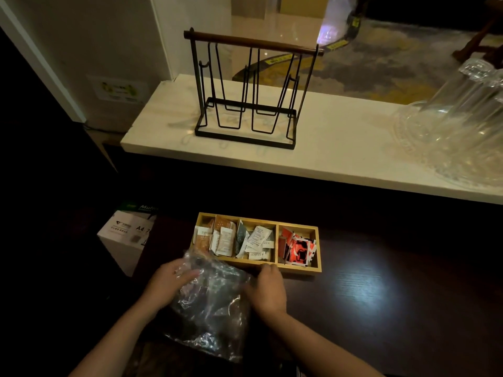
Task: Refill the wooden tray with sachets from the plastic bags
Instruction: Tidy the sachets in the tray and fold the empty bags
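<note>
Crinkled clear plastic bag (211, 297), desk (367, 295) at 6 o'clock, touching the wooden tray (298, 268) at 12. Left hand (170, 281) fingers curled gripping it; right hand (268, 288) fingers hidden. Advice: find the mouth, spread it wide, lift sachets (257, 240) out singly.

Two bare forearms reach into view; the left hand (170, 281) and right hand (268, 291) wear no gloves, sleeves or jewellery.

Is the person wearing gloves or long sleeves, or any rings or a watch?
No gloves: the left hand and right hand are bare. Both forearms are bare as far as the picture's bottom edge, so no sleeves show. No watch or bracelet is visible on either wrist. The light is too dim to rule out a thin ring.
</note>
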Demonstrator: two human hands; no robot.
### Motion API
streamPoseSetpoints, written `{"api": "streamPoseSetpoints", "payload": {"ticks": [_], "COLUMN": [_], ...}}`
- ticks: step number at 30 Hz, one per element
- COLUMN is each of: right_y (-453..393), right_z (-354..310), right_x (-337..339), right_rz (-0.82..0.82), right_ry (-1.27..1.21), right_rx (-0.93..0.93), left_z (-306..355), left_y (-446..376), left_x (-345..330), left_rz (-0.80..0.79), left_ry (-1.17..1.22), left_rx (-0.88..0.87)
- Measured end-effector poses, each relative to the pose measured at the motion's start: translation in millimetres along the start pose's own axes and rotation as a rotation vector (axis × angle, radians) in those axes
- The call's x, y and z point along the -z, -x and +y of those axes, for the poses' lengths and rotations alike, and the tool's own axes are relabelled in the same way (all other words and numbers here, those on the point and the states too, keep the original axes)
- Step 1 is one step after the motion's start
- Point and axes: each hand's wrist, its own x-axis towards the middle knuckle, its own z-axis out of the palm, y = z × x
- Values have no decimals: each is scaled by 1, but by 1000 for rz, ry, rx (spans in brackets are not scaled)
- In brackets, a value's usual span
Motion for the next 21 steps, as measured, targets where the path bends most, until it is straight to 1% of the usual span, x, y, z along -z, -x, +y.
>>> {"api": "streamPoseSetpoints", "payload": {"ticks": [2,4,5,7,9,11,13,14,15,17,18,19,21], "right_y": [5,3,-1,-6,-8,-6,-6,-6,-5,-5,-4,-3,-5], "right_z": [-9,-21,-25,-32,-38,-43,-44,-44,-41,-34,-31,-27,-20], "right_x": [12,22,25,31,35,43,51,56,60,71,77,84,93], "right_rz": [4,-109,-205,-374,-457,-534,-586,-600,-619,-669,-688,-691,-662], "right_ry": [-56,-140,-188,-263,-296,-361,-443,-492,-561,-738,-819,-895,-1012], "right_rx": [204,375,404,384,369,327,244,203,173,114,77,49,6], "left_z": [17,37,46,67,86,98,104,107,109,99,93,84,64], "left_y": [5,9,10,12,10,9,7,6,6,2,4,4,13], "left_x": [6,12,13,13,12,11,12,13,15,21,25,28,24], "left_rz": [-76,-138,-176,-252,-275,-248,-143,-69,2,103,103,50,-140], "left_ry": [-132,-268,-299,-314,-319,-321,-305,-256,-149,173,285,344,428], "left_rx": [-97,-203,-243,-292,-339,-358,-387,-368,-331,-228,-150,-60,93]}}
